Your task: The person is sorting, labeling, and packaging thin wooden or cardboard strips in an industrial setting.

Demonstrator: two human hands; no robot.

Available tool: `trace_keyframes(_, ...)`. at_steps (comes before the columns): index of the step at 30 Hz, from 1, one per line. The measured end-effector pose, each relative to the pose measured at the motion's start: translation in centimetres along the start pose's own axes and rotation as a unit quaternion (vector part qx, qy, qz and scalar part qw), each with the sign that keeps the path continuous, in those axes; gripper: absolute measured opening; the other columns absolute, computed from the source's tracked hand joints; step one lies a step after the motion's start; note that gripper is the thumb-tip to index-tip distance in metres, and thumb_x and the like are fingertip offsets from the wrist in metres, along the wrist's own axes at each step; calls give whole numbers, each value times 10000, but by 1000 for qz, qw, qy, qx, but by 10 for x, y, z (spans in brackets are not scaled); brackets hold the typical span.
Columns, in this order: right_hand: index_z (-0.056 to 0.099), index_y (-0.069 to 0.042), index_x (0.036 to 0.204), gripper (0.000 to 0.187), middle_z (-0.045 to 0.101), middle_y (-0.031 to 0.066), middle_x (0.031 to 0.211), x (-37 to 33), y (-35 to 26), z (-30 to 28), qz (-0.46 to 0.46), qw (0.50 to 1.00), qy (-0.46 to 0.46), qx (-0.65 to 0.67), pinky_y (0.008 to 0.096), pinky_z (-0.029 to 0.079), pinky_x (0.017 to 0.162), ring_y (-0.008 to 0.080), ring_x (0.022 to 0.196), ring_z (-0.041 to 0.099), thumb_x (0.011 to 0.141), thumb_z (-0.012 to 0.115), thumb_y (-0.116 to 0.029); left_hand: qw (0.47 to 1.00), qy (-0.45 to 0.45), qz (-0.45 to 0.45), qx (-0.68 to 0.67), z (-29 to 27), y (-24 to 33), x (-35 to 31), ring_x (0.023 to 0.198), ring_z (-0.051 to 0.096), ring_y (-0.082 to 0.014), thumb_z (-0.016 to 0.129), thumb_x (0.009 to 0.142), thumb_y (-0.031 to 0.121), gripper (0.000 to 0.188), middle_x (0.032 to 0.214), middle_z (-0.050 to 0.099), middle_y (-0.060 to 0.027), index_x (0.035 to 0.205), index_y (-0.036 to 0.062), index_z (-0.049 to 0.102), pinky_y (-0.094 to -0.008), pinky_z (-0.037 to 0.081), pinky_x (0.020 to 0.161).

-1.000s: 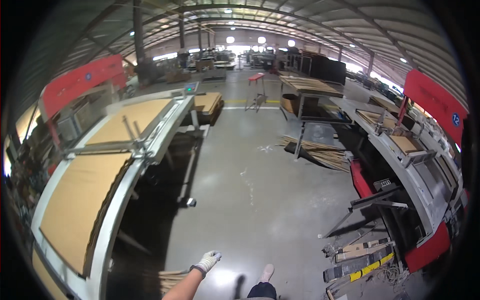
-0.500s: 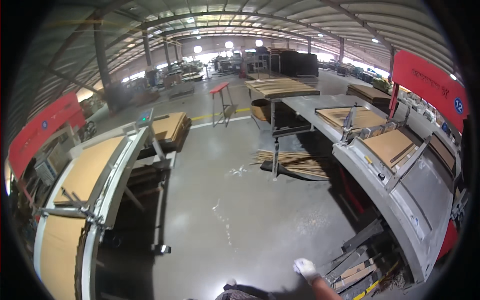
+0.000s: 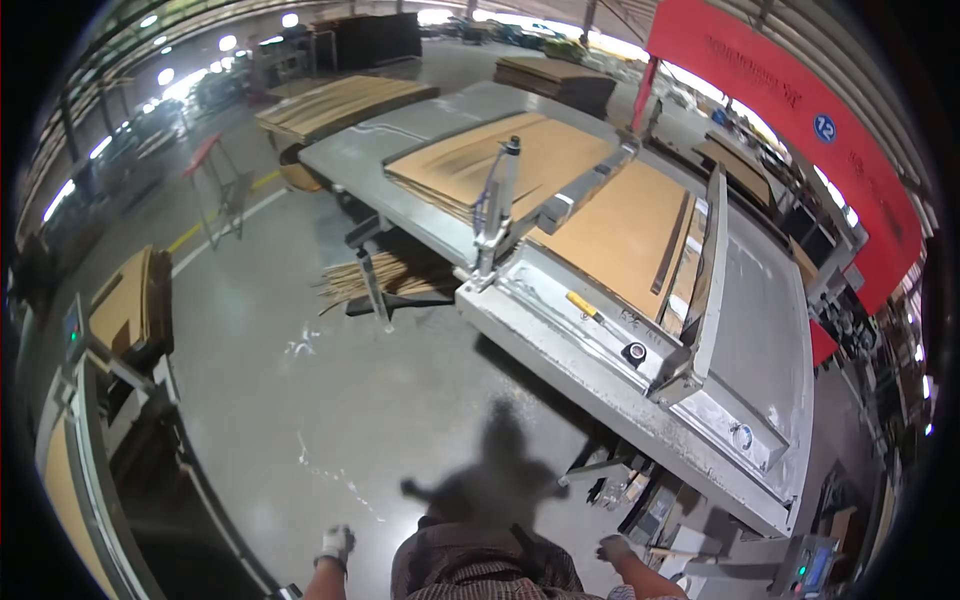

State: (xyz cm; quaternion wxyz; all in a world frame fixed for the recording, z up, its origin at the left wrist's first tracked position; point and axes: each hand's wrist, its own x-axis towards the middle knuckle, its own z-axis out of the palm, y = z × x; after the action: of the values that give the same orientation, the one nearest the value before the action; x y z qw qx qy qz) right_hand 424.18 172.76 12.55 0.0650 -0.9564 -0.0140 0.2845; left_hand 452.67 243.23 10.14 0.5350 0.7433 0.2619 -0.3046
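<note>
Ahead, to the right, a brown sheet [image 3: 615, 235] lies on the grey machine table [image 3: 600, 385]; the yellow-handled tool [image 3: 582, 303] near it could be knocked down by a careless reach. Left hand [image 3: 338, 544] and right hand [image 3: 615, 550] look empty; how far their fingers open, I cannot tell.

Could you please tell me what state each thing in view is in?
Left hand: gloved, nothing visible in it.
Right hand: nothing visible in it.
Cardboard sheets: stacked flat on the grey table.
Yellow-handled tool: lying on the grey machine.
Red-topped stool: standing upright on the floor.
Control box at lower right: green light lit.
</note>
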Motion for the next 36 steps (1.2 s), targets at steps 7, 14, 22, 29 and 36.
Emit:
trace_keyframes(7,702,-149,918,155,729,92,885,-15,13,-17,173,971,-150,65,436,555,719,301,848,715,780,640,-182,982,-44,90,-161,154,373,99,857,669,-218,660,915,311,288,1008,701,-86,1090,83,642,-372,544,770)
trace_keyframes(14,661,-44,1164,318,673,139,1170,153,17,-120,281,785,49,550,353,488,930,228,1073,636,916,567,-218,949,-271,51,149,238,423,130,990,622,-156,624,931,285,400,1090,671,-70,1222,10,614,-312,510,859)
trace_keyframes(22,608,-36,1174,339,705,168,917,186,-39,-201,526,313,101,784,380,560,765,274,894,680,861,628,-165,919,-218,-8,327,142,240,258,1242,534,-295,518,948,351,450,1293,615,-164,1261,45,624,-405,374,1055)
trace_keyframes(29,680,-27,973,272,689,182,887,155,-224,-180,518,301,215,771,414,549,712,323,844,672,923,575,-273,884,-246,-71,391,124,357,272,1222,545,-294,522,947,346,439,1274,624,-161,1248,46,630,-404,383,1041)
trace_keyframes(36,634,13,1112,343,692,200,923,213,-304,-232,363,733,83,569,415,572,657,333,766,690,943,571,-278,846,-304,-63,433,118,397,300,1202,555,-293,525,946,340,427,1256,633,-158,1235,46,637,-403,392,1026)
